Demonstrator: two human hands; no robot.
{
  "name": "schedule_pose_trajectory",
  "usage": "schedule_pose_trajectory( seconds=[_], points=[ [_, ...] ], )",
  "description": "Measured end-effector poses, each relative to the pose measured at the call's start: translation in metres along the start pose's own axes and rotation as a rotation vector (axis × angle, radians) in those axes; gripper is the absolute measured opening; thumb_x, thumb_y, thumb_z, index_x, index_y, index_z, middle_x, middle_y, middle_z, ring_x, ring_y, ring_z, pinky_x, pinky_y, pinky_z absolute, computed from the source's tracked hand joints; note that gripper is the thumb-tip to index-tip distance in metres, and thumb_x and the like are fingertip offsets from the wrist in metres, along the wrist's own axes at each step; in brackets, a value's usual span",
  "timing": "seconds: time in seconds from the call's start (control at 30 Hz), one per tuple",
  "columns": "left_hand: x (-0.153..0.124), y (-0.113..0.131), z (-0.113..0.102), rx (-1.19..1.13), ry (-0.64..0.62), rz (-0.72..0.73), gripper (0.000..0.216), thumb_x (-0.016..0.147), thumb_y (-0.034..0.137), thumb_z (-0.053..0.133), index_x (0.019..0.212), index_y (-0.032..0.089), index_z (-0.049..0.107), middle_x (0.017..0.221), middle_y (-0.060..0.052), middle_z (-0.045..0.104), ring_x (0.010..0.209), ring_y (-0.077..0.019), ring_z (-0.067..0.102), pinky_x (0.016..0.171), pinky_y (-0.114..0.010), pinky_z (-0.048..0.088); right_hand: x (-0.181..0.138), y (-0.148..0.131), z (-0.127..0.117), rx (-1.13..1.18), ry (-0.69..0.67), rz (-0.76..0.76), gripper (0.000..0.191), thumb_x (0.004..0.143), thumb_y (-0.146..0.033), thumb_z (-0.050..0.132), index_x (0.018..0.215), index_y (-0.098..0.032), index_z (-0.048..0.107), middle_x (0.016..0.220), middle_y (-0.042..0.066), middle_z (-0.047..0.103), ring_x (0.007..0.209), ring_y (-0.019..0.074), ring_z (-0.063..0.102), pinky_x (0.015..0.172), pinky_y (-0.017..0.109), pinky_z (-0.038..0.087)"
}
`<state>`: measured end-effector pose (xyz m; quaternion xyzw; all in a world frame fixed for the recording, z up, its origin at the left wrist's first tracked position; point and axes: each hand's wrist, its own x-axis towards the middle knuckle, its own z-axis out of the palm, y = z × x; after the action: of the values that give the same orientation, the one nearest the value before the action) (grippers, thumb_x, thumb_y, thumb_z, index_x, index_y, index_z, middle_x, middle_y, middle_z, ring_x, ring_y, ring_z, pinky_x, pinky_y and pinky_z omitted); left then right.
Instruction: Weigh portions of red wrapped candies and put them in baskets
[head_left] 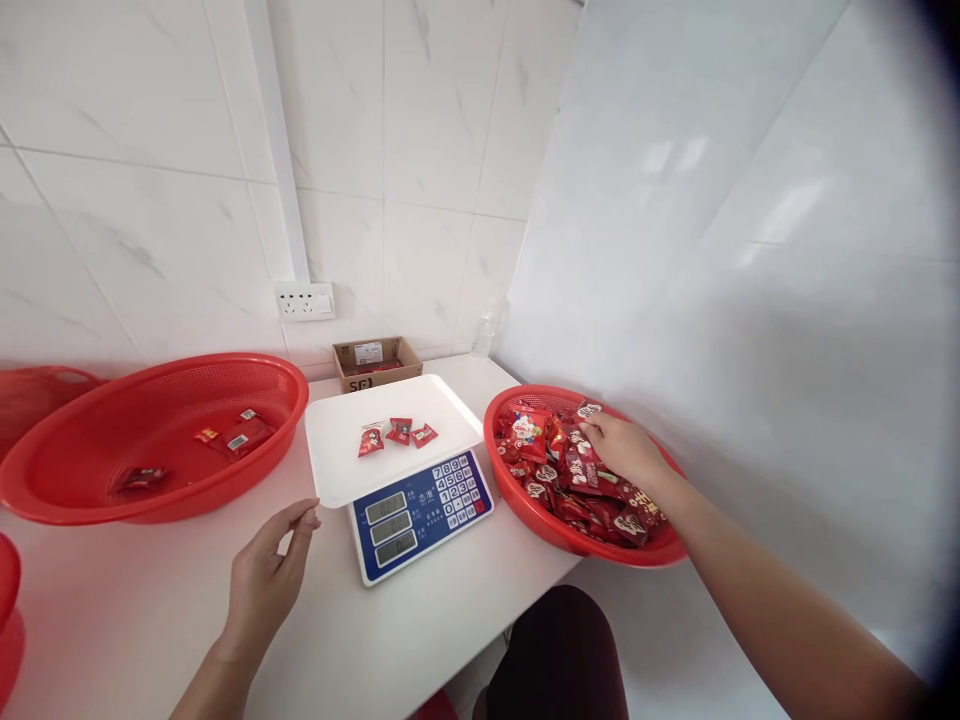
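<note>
A digital scale (420,510) with a blue keypad stands on the white table, and three red sweets (397,434) lie on its white weighing tray (337,450). My right hand (622,450) reaches into a red basket (525,505) full of red-wrapped sweets (559,470), fingers curled down on the pile; what they hold is hidden. My left hand (270,575) hovers over the table just left of the scale, fingers loosely together with nothing in them.
A large red basket (90,500) with a few packets (240,435) sits at the left, with other red baskets at the far left edge. A small cardboard box (375,362) stands by the tiled wall. A wall socket (304,301) is above. A white wall closes the right.
</note>
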<state>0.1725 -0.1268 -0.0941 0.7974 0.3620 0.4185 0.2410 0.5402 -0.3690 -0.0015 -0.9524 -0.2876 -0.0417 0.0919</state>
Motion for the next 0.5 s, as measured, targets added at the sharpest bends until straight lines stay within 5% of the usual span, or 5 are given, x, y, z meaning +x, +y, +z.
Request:
schedule_pose_trajectory(
  seconds=[0.3,0.5],
  points=[
    [0.0,-0.001,-0.001,-0.017,-0.002,0.026,0.032,0.081,0.045,0.045,0.091,0.02,0.063,0.072,-0.002,0.069,0.054,-0.0127,0.061,0.042,-0.017,0.043,0.007,-0.011,-0.001,0.192,0.086,-0.062,0.023,0.083,-0.032,0.039,0.076,-0.022,0.058,0.086,0.005,0.067,0.081,0.02,0.059,0.068,0.028,0.039],
    [-0.001,-0.002,0.001,-0.065,-0.005,0.031,0.031,0.082,0.043,0.046,0.09,0.019,0.063,0.074,-0.004,0.069,0.064,-0.0152,0.064,0.045,-0.018,0.044,0.008,-0.075,0.006,0.406,0.003,-0.245,0.026,0.083,-0.036,0.038,0.072,-0.021,0.056,0.074,0.001,0.066,0.071,0.0157,0.059,0.064,0.025,0.041]
  ],
)
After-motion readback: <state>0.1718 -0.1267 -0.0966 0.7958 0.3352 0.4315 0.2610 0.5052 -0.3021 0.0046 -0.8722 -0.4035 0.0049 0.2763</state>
